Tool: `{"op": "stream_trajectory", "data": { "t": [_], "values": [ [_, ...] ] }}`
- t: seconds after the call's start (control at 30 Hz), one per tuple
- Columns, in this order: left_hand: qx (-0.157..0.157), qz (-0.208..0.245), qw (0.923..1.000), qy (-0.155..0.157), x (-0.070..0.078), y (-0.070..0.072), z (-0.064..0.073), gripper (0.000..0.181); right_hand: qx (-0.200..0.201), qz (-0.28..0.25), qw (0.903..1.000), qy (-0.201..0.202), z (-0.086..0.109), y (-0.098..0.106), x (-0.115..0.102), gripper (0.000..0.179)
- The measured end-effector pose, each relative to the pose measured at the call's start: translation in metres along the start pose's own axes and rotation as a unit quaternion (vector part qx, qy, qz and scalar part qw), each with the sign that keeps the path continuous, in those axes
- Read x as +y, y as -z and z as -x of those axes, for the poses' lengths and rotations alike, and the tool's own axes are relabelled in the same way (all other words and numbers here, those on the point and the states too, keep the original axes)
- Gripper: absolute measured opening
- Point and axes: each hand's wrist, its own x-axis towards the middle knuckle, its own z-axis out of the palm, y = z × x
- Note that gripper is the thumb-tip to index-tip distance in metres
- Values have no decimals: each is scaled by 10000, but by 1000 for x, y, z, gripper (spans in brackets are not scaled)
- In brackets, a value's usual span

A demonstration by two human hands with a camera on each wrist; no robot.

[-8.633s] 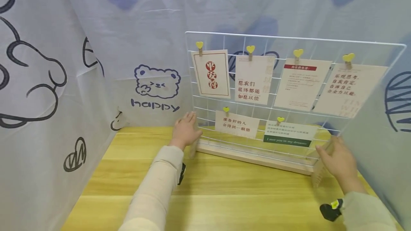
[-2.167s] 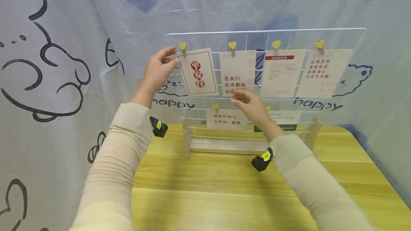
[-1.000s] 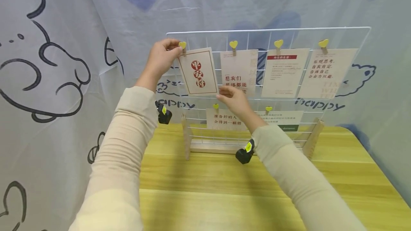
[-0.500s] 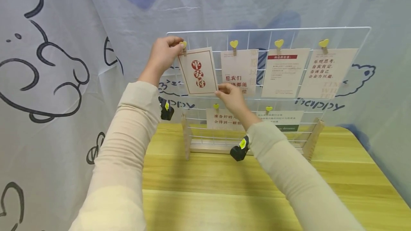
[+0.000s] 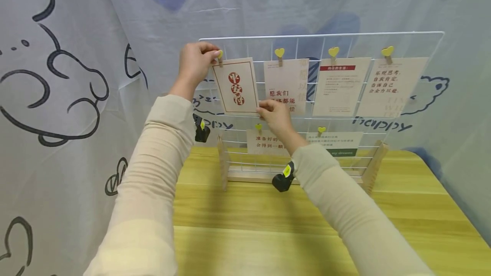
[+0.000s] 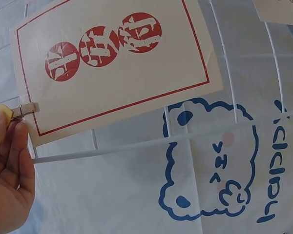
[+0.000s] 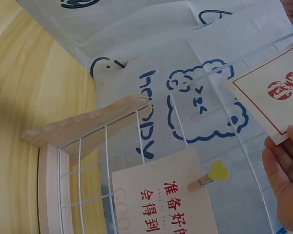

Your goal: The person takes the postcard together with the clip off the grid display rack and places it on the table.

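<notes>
While R hand [image 5: 277, 118] hides pt of 2nd card [image 5: 283, 78] & lower-L card [image 5: 264, 143], it pinches btm-R corner of red-bordered card [image 5: 235, 85], top-L on rack [image 5: 323, 35]; L hand [image 5: 195, 65] pinches its part-covered clip [image 6: 27, 110]; vs 2.2s ago, R hand's moved L onto corner

Free room lies above the wire grid [image 5: 322, 35]; clipped cards [image 5: 341, 90] obstruct its front.
</notes>
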Motion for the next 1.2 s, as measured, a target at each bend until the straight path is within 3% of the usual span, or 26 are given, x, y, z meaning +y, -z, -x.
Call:
{"op": "stream_trajectory", "data": {
  "t": [0.13,0.17,0.23,0.37,0.4,0.43,0.47,0.57,0.67,0.7,0.77,1.03,1.2],
  "values": [
    [169,-279,9994,86,20,2,21,21,13,-5,10000,-43,1,0,0,21],
    [189,-271,9995,-26,4,-2,5,21,15,3,10000,-48,1,0,0,21],
    [226,-588,9980,39,21,0,21,22,21,-21,10000,-36,1,-1,0,21],
    [332,-723,9968,54,29,1,31,20,1,28,10000,-70,1,-1,0,20],
    [448,-932,9946,98,42,3,44,21,-13,57,9999,-86,2,-2,1,20],
    [478,-943,9944,77,39,2,42,21,-31,73,9999,-103,2,-2,1,20],
    [474,-723,9962,28,22,-1,25,19,-33,111,9999,-121,3,-1,2,20],
    [544,-700,9961,-24,16,-3,19,18,-4,54,9999,-127,4,0,4,19],
    [659,-556,9963,-67,21,-4,25,18,39,-58,9999,-95,6,1,7,18],
    [748,-743,9944,-63,38,-1,44,19,34,-100,9999,-79,6,2,8,18],
    [816,-632,9946,-101,41,-1,48,20,14,-153,9999,-67,7,3,11,19],
    [1001,-5,9948,-180,44,1,55,21,-33,-163,9998,-122,10,7,14,21],
    [954,248,9950,-147,40,3,58,18,-4,-118,9997,-192,15,10,17,22]
  ]
}}
